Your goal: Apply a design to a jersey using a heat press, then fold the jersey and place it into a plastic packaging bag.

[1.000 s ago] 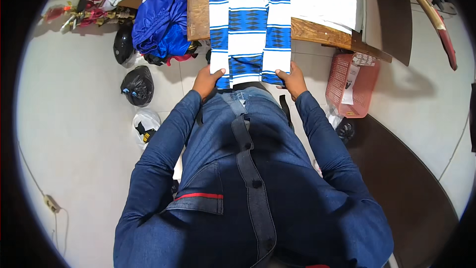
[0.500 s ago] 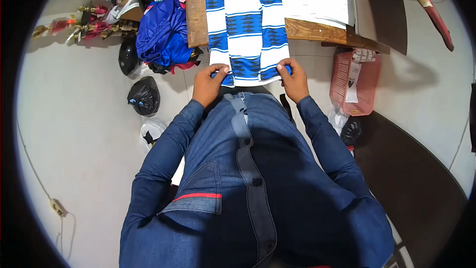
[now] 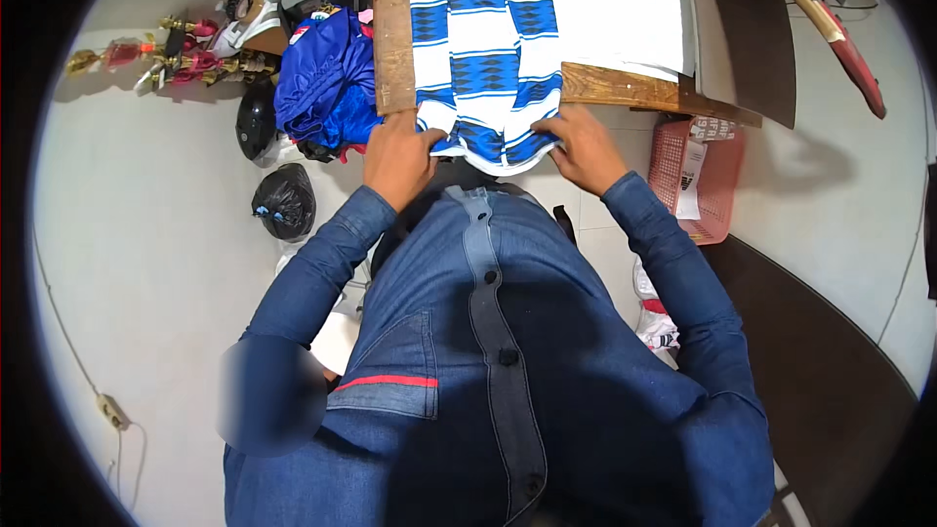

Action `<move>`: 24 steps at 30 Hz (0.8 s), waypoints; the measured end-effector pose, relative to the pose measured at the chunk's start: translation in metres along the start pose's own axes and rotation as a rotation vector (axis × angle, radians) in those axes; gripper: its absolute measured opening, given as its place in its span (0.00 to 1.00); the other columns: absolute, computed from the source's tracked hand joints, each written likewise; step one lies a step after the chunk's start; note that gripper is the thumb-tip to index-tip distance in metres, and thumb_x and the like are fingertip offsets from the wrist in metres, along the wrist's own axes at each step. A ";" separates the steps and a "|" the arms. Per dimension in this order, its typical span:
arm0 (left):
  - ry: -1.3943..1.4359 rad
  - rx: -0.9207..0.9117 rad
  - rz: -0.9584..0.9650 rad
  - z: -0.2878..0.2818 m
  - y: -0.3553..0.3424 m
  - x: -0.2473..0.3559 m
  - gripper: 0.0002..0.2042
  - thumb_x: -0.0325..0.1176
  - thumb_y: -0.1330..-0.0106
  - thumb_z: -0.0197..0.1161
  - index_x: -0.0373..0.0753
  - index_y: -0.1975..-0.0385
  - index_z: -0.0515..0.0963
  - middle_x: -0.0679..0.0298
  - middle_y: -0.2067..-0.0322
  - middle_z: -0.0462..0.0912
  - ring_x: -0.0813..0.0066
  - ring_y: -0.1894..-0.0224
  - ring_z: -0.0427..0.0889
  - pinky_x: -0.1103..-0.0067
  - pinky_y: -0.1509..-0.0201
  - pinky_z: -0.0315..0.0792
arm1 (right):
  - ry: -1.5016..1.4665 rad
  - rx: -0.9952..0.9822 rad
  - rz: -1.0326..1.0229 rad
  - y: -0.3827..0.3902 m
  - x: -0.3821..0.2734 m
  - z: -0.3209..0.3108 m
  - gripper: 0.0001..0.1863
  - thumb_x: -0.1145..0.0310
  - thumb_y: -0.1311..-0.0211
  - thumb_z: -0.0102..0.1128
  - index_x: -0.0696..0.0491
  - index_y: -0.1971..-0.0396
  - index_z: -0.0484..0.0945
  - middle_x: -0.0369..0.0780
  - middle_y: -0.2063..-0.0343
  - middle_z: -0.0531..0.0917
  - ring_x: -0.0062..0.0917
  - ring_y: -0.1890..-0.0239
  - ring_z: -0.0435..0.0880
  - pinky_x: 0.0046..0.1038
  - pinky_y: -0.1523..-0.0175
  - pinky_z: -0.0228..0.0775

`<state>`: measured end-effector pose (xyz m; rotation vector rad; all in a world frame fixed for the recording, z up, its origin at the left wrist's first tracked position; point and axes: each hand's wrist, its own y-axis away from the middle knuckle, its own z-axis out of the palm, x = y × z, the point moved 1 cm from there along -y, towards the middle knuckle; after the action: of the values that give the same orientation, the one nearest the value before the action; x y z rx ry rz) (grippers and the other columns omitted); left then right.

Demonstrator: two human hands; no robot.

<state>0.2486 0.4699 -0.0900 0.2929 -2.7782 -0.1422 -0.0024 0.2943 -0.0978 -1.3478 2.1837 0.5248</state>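
A blue and white striped jersey (image 3: 480, 34), its sides folded inward, lies on the wooden table (image 3: 625, 86) with its lower end hanging over the near edge. My left hand (image 3: 398, 158) pinches the left corner of that hem. At the right corner, my right hand (image 3: 584, 146) grips the cloth between thumb and fingers. Between the two hands the hem sags in a curve with a white border. The far end of the jersey runs out of view at the top.
White cloth or sheets (image 3: 625, 15) lie right of the jersey, beside a brown board (image 3: 747, 34). A pink basket (image 3: 717, 185) stands on the floor at right. Blue clothes (image 3: 327, 83) are heaped at left, near a black plastic bag (image 3: 284, 201). A curved wooden piece (image 3: 830, 24) is at upper right.
Both hands have turned over with their backs now showing, and the left has shifted slightly left. The hem has gone from nearly straight to a sagging curve.
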 end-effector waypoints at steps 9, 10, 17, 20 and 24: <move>0.301 0.005 0.322 -0.060 -0.070 -0.036 0.17 0.22 0.43 0.62 0.34 0.53 0.82 0.51 0.56 0.77 0.50 0.49 0.78 0.63 0.44 0.74 | -0.162 0.016 -0.126 -0.068 0.021 -0.066 0.12 0.73 0.46 0.70 0.55 0.61 0.85 0.45 0.44 0.83 0.42 0.39 0.77 0.40 0.33 0.68; 0.291 -0.025 0.349 -0.058 -0.081 -0.043 0.18 0.21 0.43 0.61 0.32 0.51 0.81 0.52 0.58 0.77 0.49 0.51 0.78 0.63 0.45 0.74 | -0.247 0.024 -0.062 -0.075 0.027 -0.069 0.14 0.74 0.45 0.69 0.56 0.57 0.86 0.46 0.49 0.85 0.38 0.47 0.84 0.36 0.41 0.75; 0.524 -0.154 0.348 -0.042 -0.152 -0.093 0.22 0.24 0.37 0.54 0.30 0.42 0.76 0.43 0.47 0.82 0.45 0.42 0.79 0.62 0.35 0.71 | -0.452 -0.126 0.149 -0.133 0.052 -0.076 0.15 0.68 0.34 0.64 0.53 0.50 0.87 0.44 0.57 0.90 0.31 0.57 0.86 0.32 0.47 0.76; 0.701 -0.332 0.170 -0.036 -0.191 -0.114 0.19 0.28 0.36 0.55 0.31 0.46 0.79 0.46 0.49 0.84 0.51 0.46 0.82 0.66 0.40 0.74 | -0.528 -0.180 0.211 -0.161 0.064 -0.077 0.14 0.72 0.33 0.62 0.53 0.50 0.87 0.40 0.60 0.89 0.23 0.58 0.82 0.27 0.45 0.74; 0.961 -0.436 -0.019 -0.028 -0.245 -0.143 0.20 0.25 0.41 0.58 0.28 0.47 0.81 0.58 0.64 0.88 0.73 0.62 0.83 0.79 0.53 0.76 | -0.650 -0.196 0.183 -0.204 0.087 -0.087 0.15 0.68 0.36 0.63 0.53 0.52 0.88 0.38 0.60 0.88 0.24 0.57 0.82 0.26 0.42 0.72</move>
<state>0.4353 0.2608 -0.1426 0.1968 -1.7389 -0.4634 0.1302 0.0963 -0.0932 -0.8906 1.7435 1.0974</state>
